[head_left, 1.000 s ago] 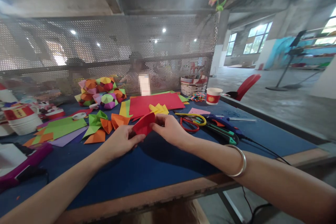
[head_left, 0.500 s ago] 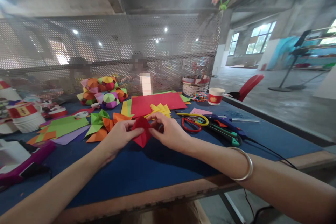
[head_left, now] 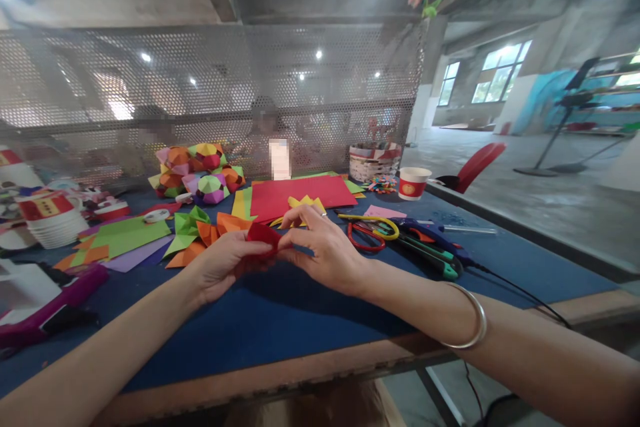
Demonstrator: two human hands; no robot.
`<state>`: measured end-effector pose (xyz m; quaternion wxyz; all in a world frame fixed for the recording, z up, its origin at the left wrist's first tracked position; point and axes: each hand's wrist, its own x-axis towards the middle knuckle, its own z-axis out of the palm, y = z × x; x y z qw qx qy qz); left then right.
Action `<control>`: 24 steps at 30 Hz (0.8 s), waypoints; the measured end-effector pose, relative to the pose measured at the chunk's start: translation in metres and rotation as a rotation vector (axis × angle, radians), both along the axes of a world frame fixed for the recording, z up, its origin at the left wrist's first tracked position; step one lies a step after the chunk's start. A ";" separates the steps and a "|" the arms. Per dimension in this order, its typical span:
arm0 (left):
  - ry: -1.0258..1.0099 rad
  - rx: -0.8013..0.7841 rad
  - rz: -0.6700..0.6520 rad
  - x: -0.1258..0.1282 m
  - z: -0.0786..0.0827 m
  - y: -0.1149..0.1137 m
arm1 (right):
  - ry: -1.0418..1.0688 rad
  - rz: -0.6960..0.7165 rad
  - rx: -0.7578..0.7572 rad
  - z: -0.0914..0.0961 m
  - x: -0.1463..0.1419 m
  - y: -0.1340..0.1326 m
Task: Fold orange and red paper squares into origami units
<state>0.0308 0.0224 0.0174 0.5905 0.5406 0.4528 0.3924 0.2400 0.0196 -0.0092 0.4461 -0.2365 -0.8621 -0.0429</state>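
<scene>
A small folded red paper piece (head_left: 262,235) is held just above the blue table mat (head_left: 280,320). My left hand (head_left: 220,265) grips its left side with thumb and fingers closed. My right hand (head_left: 320,248) pinches its right side with thumb and forefinger, the other fingers raised. A silver bangle (head_left: 467,317) sits on my right forearm. Folded orange and green paper pieces (head_left: 200,235) lie just beyond my left hand, and yellow folded pieces (head_left: 305,203) lie on a red sheet (head_left: 300,192) behind my right hand.
Scissors (head_left: 367,230), a cutter and a corded glue gun (head_left: 430,240) lie to the right. Coloured paper balls (head_left: 200,175), a basket (head_left: 370,160) and a paper cup (head_left: 414,183) stand near the perforated metal screen (head_left: 210,93). Stacked cups (head_left: 47,217) and a purple tool (head_left: 50,307) sit at left.
The red paper piece has been turned and pressed flatter between both hands. My right hand's fingers have lifted into a pinch. The view has shifted slightly.
</scene>
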 end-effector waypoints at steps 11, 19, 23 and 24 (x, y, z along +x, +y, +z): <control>0.097 0.061 -0.042 0.002 -0.003 -0.003 | 0.123 -0.092 -0.476 0.000 -0.008 -0.005; 0.220 0.229 -0.110 0.003 -0.008 0.000 | 0.151 -0.117 -0.629 0.004 -0.008 0.000; 0.254 0.279 -0.119 0.003 -0.007 0.001 | 0.188 -0.090 -0.664 0.003 -0.010 -0.002; 0.256 0.286 -0.120 0.003 -0.008 0.001 | 0.197 -0.081 -0.673 0.003 -0.011 -0.003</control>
